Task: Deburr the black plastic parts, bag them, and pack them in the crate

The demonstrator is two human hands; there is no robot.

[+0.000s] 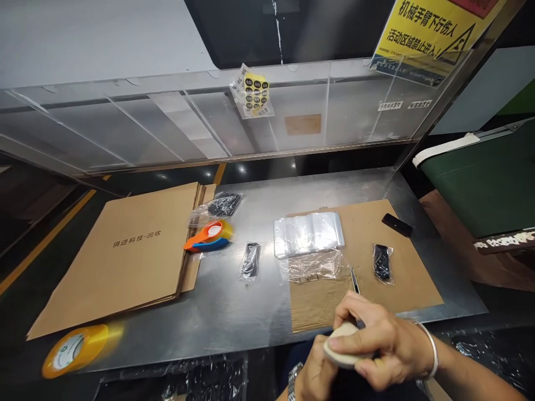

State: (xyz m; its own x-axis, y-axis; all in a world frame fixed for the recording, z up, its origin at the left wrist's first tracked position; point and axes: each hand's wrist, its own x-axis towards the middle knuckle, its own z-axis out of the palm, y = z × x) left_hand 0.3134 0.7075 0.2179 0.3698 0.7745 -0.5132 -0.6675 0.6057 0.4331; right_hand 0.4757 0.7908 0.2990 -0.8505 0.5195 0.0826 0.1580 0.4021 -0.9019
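Bangle (431, 350) at the wrist, the right grip (378, 341) clasps a pale, rounded object (345, 346) just off the near edge of a metal tabletop (251, 312), thumb pressed on its upper face. The left grip (313, 367), a metal-banded watch (295, 381) behind it, is closed on the object's left side. Below the edge, dark material in glossy plastic (200, 379) lies in shadow.

A roll of yellow tape (69, 352) sits at the tabletop's near left corner. Just past the right grip, a slim metallic tool (355, 280) points away over a brown cardboard sheet (401, 289); whether it is held or lying cannot be told. On the sheet at right is a black item in a clear wrapper (382, 262); to its left, crinkled clear film (317, 266) borders a stack of clear bags (309, 234). A smaller wrapped dark item (251, 260) rests on bare metal, and a bare black item (397, 224) lies at the sheet's right edge.

Farther left, an orange-and-blue tape dispenser (209, 236) sits beside stacked flat cardboard (121, 250) printed with characters, near a clear bag of black contents (225, 204). A green surface (485, 172) juts in at right. Beyond stand clear compartments (146, 128) bearing a sheet of round stickers (256, 93), and a yellow warning sign (422, 33) hangs upper right.
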